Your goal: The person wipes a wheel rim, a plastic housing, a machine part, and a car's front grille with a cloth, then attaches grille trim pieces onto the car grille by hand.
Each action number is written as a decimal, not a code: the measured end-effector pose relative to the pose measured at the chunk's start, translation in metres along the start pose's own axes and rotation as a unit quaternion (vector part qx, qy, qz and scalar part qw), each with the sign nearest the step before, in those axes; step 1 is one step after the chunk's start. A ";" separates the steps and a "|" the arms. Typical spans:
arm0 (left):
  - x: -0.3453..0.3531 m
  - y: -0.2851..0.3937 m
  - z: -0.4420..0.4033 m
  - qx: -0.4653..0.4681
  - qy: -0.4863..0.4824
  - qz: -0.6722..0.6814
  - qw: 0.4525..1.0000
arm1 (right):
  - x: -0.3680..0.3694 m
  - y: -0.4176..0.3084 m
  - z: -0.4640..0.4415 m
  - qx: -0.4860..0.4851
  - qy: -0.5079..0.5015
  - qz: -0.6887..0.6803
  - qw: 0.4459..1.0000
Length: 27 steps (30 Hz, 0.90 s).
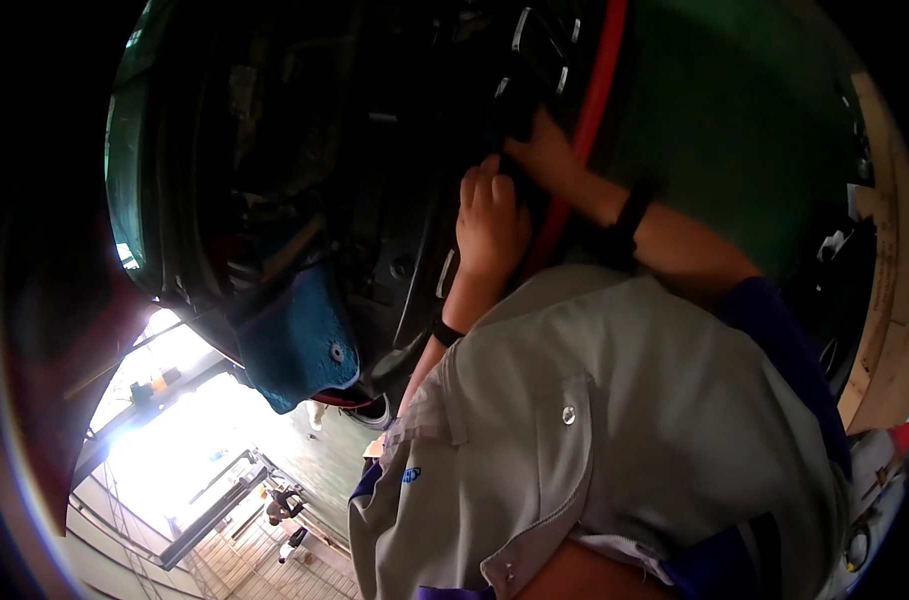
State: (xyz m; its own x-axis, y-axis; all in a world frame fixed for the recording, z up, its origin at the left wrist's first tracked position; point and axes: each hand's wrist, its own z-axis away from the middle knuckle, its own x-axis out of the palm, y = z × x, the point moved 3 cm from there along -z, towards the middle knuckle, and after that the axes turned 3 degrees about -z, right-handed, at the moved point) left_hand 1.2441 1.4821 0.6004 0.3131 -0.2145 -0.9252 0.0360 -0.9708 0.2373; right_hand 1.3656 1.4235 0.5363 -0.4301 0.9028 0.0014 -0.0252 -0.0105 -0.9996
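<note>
Both my hands are over the dark front of a car's engine bay [395, 190], close to its red body edge [603, 75]. My left hand [492, 222] has its fingers curled against a dark part. What they close on is hidden in shadow. Beside it, nearly touching, my right hand [547, 152] is closed around a black object [518, 108] whose kind I cannot make out. Most of the right fingers are hidden by it and by the dark. A black band [631, 212] is around my right wrist, another [447, 332] around my left.
A blue cover [300, 335] with a round eyelet hangs over the car's side at the left. Brown cardboard [880, 290] stands at the far right. The green floor [720, 130] lies beyond the red edge. Bright daylight and a distant person [280, 505] show at lower left.
</note>
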 end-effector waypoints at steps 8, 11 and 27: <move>0.011 -0.003 -0.025 0.012 0.037 -0.021 0.999 | 0.000 -0.003 -0.039 0.142 0.090 0.024 0.985; 0.019 0.005 -0.043 0.010 0.020 -0.040 0.999 | -0.004 0.037 -0.070 0.185 0.052 -0.156 0.969; 0.034 -0.004 -0.013 0.012 -0.025 -0.008 1.000 | -0.033 0.114 -0.052 0.194 -0.010 0.047 0.980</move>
State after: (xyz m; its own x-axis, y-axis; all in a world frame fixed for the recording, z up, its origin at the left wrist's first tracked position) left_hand 1.2670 1.4801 0.5719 0.2642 -0.2040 -0.9426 0.0184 -0.9761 0.2165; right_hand 1.4239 1.4152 0.4211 -0.4648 0.8813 -0.0850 -0.3249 -0.2591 -0.9096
